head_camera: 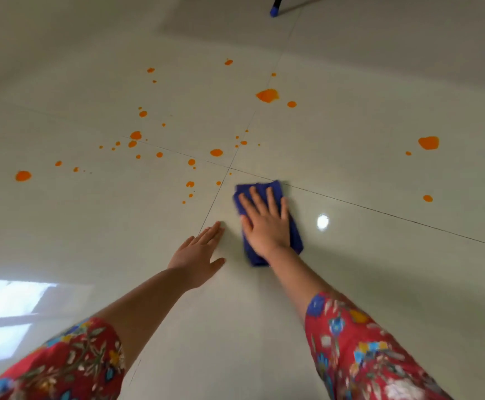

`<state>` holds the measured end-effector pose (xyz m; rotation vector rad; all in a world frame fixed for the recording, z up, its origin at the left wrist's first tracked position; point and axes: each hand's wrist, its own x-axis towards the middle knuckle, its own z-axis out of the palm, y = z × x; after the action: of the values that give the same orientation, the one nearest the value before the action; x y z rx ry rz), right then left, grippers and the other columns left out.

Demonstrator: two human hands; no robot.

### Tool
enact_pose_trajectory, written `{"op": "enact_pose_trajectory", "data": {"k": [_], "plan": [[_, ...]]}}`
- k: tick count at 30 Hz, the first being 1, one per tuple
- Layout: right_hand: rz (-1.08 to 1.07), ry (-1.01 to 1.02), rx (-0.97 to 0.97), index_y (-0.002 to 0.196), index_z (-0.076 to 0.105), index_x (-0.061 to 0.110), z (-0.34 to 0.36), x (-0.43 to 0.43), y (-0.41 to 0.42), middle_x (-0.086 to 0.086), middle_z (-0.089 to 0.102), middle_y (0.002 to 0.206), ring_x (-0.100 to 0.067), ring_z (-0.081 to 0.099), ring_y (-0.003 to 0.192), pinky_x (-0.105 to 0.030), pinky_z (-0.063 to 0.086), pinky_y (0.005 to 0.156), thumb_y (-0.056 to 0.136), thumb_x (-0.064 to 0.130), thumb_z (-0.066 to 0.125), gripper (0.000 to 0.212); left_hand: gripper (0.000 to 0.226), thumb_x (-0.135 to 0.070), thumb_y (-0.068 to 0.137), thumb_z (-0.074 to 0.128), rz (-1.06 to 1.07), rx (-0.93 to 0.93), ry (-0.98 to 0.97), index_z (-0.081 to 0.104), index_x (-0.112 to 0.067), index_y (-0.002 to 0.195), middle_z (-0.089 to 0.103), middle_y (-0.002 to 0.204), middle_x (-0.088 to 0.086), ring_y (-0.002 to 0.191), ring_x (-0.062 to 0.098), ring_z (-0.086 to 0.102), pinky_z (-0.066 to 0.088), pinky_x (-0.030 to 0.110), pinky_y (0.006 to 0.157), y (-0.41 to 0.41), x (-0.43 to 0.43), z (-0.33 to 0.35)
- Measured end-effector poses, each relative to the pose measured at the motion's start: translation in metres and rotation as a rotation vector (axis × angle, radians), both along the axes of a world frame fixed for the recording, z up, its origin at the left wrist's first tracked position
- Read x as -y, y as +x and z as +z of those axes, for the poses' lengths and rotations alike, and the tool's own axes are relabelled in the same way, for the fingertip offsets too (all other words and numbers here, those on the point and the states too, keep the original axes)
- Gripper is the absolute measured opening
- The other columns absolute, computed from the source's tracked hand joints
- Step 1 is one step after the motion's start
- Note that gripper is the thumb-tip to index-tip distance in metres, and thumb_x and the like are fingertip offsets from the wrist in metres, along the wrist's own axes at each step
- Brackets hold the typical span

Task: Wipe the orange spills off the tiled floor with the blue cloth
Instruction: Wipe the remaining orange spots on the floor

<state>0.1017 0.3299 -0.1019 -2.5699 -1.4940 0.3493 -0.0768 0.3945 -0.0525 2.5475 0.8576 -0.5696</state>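
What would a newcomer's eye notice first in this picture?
Bright orange spills dot the pale tiled floor, most of them beyond and left of the hands. Near the middle, the right hand presses flat on a folded blue cloth, while the left hand rests on the floor beside it.

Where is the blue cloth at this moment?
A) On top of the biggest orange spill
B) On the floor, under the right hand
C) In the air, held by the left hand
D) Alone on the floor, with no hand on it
B: the right hand lies with straight fingers on the cloth, which is flat on the floor, while the left hand is on bare tile beside it.
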Motion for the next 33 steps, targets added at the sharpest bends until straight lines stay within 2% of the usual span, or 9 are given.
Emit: {"op": "enact_pose_trajectory", "data": {"k": [3,6,10,12,17,22,25,29,33], "plan": [[0.153,0.08,-0.013,0.147,0.034,0.037,-0.001,0.06,-0.049,0.011,0.03,0.156,-0.022,0.021,0.147,-0.046,0.014,0.118,0.098,0.044,0.031,0.05,0.078,-0.043,0.098,0.041,-0.142,-0.112,0.021,-0.009,-0.021,0.153,-0.014,0.16,-0.007,0.148,0.009,0.004,0.009,0.029,0.118,-0.013,-0.003,0.01],[0.061,0.14,-0.004,0.139,0.049,0.035,-0.009,0.092,-0.025,0.01,0.044,0.148,-0.02,0.035,0.141,-0.041,0.021,0.115,0.097,0.037,0.033,0.044,0.076,-0.045,0.099,0.037,-0.311,-0.238,0.024,-0.01,-0.018,0.153,-0.015,0.161,-0.003,0.148,0.01,0.004,0.011,0.029,0.117,-0.022,-0.015,0.025],[-0.226,0.202,-0.004,0.124,0.065,0.024,-0.003,0.042,-0.008,-0.001,0.059,0.136,-0.03,0.052,0.129,-0.047,0.038,0.106,0.094,0.028,0.033,0.043,0.072,-0.046,0.1,0.033,-0.456,-0.301,-0.01,-0.008,-0.019,0.153,-0.014,0.16,-0.005,0.148,0.01,0.005,0.014,0.027,0.117,-0.035,-0.037,0.052],[-0.163,0.214,-0.043,0.117,0.068,0.023,0.001,0.011,-0.029,-0.001,0.064,0.129,-0.031,0.057,0.123,-0.044,0.043,0.101,0.09,0.021,0.036,0.042,0.072,-0.047,0.1,0.034,-0.454,-0.271,-0.042,-0.006,-0.021,0.153,-0.011,0.16,-0.007,0.148,0.009,0.005,0.013,0.026,0.118,-0.044,-0.051,0.063],[0.192,0.27,-0.189,0.111,0.069,0.023,0.01,-0.01,-0.107,0.007,0.066,0.123,-0.018,0.058,0.121,-0.023,0.036,0.096,0.092,0.015,0.044,0.033,0.071,-0.049,0.098,0.038,-0.226,-0.156,-0.083,0.0,-0.026,0.154,0.0,0.161,-0.011,0.147,0.008,0.009,0.013,0.025,0.117,-0.083,-0.08,0.066],[-0.174,0.292,-0.897,0.111,0.066,0.015,0.057,-0.052,-0.101,0.004,0.068,0.116,-0.011,0.059,0.111,-0.023,0.041,0.101,0.099,0.009,0.047,0.023,0.061,-0.046,0.096,0.045,0.058,0.119,-0.073,0.024,-0.03,0.151,0.022,0.158,-0.013,0.143,0.008,0.026,0.024,0.025,0.114,-0.124,-0.112,0.037],[-0.401,0.228,-1.124,0.114,0.066,0.02,0.087,-0.081,-0.099,-0.001,0.068,0.119,-0.019,0.06,0.114,-0.027,0.042,0.103,0.101,0.019,0.047,0.023,0.053,-0.043,0.096,0.047,0.18,0.233,-0.076,0.037,-0.028,0.146,0.034,0.153,-0.01,0.139,0.01,0.034,0.029,0.026,0.111,-0.148,-0.128,0.025],[-0.483,0.16,-1.212,0.105,0.067,0.031,0.118,-0.123,-0.128,0.002,0.067,0.114,-0.018,0.061,0.108,-0.03,0.045,0.098,0.101,0.025,0.048,0.02,0.046,-0.038,0.095,0.05,0.274,0.33,-0.086,0.046,-0.026,0.14,0.043,0.148,-0.008,0.135,0.012,0.041,0.034,0.026,0.109,-0.18,-0.153,0.02],[-0.325,0.125,-1.169,0.105,0.066,0.032,0.134,-0.177,-0.178,0.006,0.068,0.112,-0.013,0.061,0.106,-0.022,0.044,0.092,0.102,0.022,0.044,0.024,0.041,-0.033,0.095,0.053,0.42,0.412,-0.054,0.052,-0.025,0.135,0.047,0.144,-0.007,0.131,0.013,0.045,0.034,0.024,0.105,-0.209,-0.193,0.02]]}}
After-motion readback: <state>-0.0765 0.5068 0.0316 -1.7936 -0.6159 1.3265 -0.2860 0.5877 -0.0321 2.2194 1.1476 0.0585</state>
